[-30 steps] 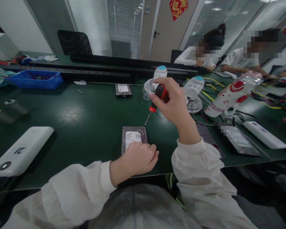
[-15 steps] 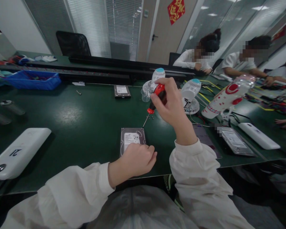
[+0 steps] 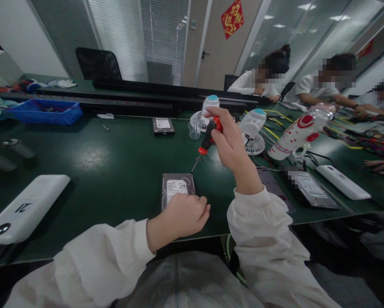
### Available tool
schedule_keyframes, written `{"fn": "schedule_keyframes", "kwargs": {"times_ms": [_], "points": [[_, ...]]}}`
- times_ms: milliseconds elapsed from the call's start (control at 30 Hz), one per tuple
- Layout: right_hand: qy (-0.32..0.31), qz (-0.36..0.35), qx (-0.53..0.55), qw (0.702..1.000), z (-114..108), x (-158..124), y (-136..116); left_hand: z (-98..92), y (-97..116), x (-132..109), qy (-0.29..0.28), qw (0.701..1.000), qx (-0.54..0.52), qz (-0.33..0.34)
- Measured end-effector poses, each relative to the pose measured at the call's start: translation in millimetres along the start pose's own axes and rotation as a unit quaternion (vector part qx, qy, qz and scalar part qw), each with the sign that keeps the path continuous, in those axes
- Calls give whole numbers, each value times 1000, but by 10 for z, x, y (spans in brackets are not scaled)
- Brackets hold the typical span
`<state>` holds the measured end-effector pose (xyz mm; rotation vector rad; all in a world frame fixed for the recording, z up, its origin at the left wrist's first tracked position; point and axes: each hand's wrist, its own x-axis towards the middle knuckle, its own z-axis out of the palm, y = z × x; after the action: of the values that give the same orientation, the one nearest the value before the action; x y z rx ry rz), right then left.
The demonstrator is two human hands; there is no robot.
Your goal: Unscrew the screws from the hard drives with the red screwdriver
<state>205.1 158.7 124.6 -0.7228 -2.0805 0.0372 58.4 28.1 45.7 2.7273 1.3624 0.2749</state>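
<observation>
A grey hard drive (image 3: 176, 185) with a white label lies flat on the dark green table (image 3: 115, 162) right in front of me. My left hand (image 3: 182, 215) rests curled over its near edge, fingers closed against the drive. My right hand (image 3: 231, 142) is raised above the table and grips a red and black screwdriver (image 3: 208, 137). The thin tip of the screwdriver points down and left, just beyond the drive's far right corner. A few tiny screws (image 3: 204, 159) lie on the table near the tip.
A second hard drive (image 3: 163, 125) lies farther back. Two small white fans (image 3: 254, 132), a clear cup (image 3: 194, 130) and cables sit at the right, with more drives (image 3: 311, 189) and a white device (image 3: 342, 182). Another white device (image 3: 25, 208) is at left. Other people sit across.
My right hand with the screwdriver has shifted slightly left and back. The view has tilted down a little. My left hand has stayed on the drive.
</observation>
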Motion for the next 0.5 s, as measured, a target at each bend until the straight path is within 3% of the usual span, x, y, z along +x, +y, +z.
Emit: {"fn": "schedule_keyframes", "kwargs": {"times_ms": [200,500], "points": [[21,-12,-21,999,-6,12,21,11,1,1,7,1000,2,-1],[-11,-11,1,1000,11,-20,0,-3,7,1,2,1000,-5,-1]]}}
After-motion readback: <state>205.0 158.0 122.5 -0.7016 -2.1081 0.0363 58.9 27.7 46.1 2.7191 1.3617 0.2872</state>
